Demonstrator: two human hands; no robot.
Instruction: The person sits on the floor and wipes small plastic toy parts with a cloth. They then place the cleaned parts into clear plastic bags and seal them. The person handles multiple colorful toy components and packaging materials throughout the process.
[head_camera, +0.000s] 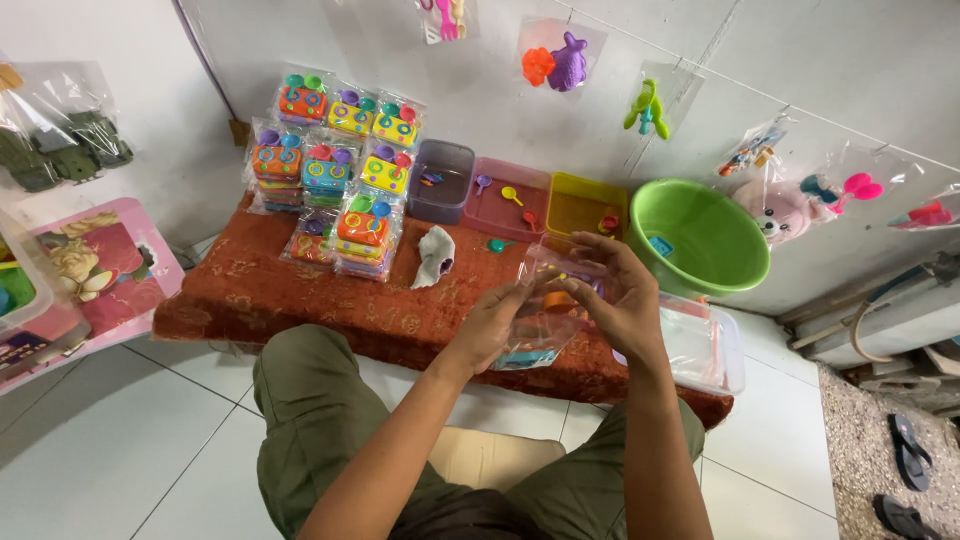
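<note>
Seen from the head camera: clear plastic bag (545, 300) of small toys pinched between left hand (492, 322) and right hand (615, 292), above red cloth (250, 285). Behind, stacked toy packs (335, 170), trays, green basin (705, 235).

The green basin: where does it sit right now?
In the head view the green basin sits right of centre against the wall, just right of the yellow tray and beyond the right hand.
</note>
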